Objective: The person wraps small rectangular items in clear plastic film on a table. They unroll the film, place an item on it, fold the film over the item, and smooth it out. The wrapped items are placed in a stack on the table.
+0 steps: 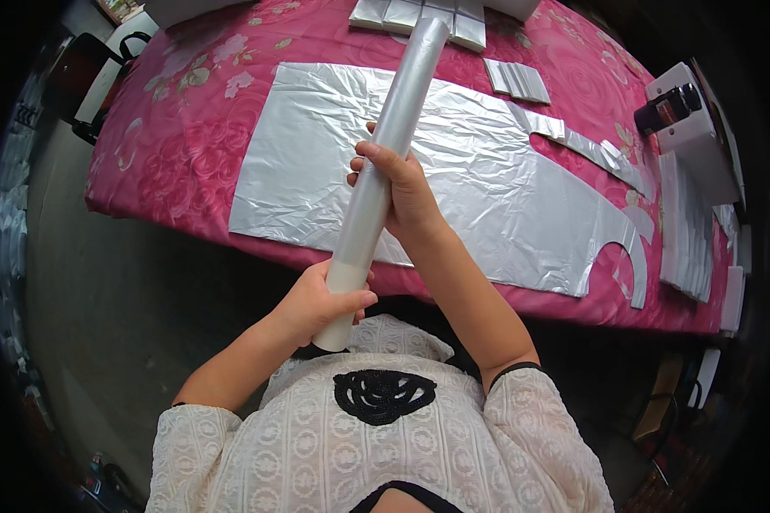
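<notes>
A long roll of translucent plastic film point(403, 102) slants across the view, held in both hands above the table's front edge. My left hand point(330, 298) grips its near end, where a bare white core point(348, 277) sticks out. My right hand point(401, 186) is wrapped around the middle of the roll. Beneath the roll, a flat, crinkled silvery plastic sheet point(487, 173) is spread on the table; it looks like an apron, with curved cut-outs and strap-like strips at its right end. The roll hides part of the sheet.
A pink floral cloth point(167, 147) covers the table. Stacked folded silvery packets point(417, 16) lie at the back, with a smaller fanned pile point(518, 81) nearby. On the right are a dark bottle point(668, 109), a white box point(699, 141) and folded plastic sheets point(685, 224). A chair point(80, 77) stands left.
</notes>
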A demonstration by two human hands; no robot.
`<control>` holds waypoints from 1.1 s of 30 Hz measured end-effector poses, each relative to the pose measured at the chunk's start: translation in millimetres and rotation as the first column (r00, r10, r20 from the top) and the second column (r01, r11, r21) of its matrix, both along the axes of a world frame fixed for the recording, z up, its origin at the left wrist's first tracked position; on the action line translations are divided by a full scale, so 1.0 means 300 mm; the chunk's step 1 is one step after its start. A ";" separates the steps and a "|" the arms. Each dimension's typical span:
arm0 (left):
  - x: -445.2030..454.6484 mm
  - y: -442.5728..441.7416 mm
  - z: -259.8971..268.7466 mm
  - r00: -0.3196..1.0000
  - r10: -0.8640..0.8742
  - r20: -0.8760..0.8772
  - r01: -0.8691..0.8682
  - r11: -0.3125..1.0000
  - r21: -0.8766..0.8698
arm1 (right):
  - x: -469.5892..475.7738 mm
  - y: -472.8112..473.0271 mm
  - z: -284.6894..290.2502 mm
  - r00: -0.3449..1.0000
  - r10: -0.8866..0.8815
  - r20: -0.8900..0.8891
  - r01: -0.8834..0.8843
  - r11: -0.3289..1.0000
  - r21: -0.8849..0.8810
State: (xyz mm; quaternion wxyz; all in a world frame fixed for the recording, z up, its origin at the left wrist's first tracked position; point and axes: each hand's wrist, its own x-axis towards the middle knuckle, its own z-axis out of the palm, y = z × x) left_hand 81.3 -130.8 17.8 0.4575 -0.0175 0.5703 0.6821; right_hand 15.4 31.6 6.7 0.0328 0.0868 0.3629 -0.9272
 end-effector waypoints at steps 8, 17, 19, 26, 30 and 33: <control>-0.009 0.024 -0.021 0.983 -0.126 0.133 0.122 0.992 0.044 | 0.056 0.019 -0.059 0.999 -0.040 0.004 0.040 0.997 -0.072; -0.028 -0.050 -0.127 0.999 -0.046 0.028 0.047 0.998 -0.050 | 0.075 0.026 -0.143 0.981 -0.079 0.176 0.089 0.995 -0.053; -0.008 -0.103 -0.143 0.986 -0.124 0.111 0.129 0.991 -0.045 | 0.021 0.131 -0.153 0.968 -0.174 0.183 0.182 0.983 -0.025; 0.028 -0.187 -0.170 0.955 -0.244 0.168 0.270 0.951 -0.154 | -0.035 0.496 -0.131 0.927 -0.356 0.118 0.250 0.821 0.513; 0.028 -0.201 -0.182 0.939 -0.291 0.183 0.311 0.946 -0.089 | 0.002 0.495 -0.130 0.983 -0.042 0.180 -0.109 0.657 0.746; 0.023 -0.202 -0.184 0.932 -0.306 0.194 0.325 0.943 -0.074 | 0.001 0.472 -0.117 0.966 0.103 0.237 -0.254 0.546 0.799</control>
